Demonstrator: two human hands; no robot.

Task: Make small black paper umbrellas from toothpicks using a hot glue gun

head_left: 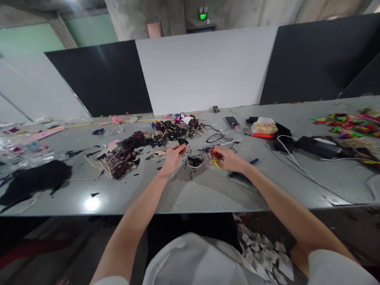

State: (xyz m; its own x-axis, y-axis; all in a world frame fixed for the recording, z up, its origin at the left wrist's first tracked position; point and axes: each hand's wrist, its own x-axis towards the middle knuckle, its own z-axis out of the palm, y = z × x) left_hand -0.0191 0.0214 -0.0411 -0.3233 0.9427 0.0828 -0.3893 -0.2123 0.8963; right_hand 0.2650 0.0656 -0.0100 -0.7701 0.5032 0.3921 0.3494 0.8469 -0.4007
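Over the middle of the table, my left hand (174, 156) pinches a small black piece of thin material (183, 141), perhaps cloth, between thumb and fingers. To its right, my right hand (229, 159) is closed round the red and yellow handles of scissors (218, 164); the blades are hard to make out. Between the hands a small round dish (195, 165) holds black scraps. Just beyond them lies a row of dark balls stuck with wooden sticks (162, 135). A heap of dark red and black scraps (126, 158) with loose sticks lies left of my left hand.
A bunched black cloth (35, 178) lies at the left. Blue-handled pliers (242, 176) rest beside my right forearm. Farther right are a phone (231, 122), a glue gun (319, 147) with a white cable (297, 164), and colourful pieces (341, 122). A white partition (208, 71) stands behind the table.
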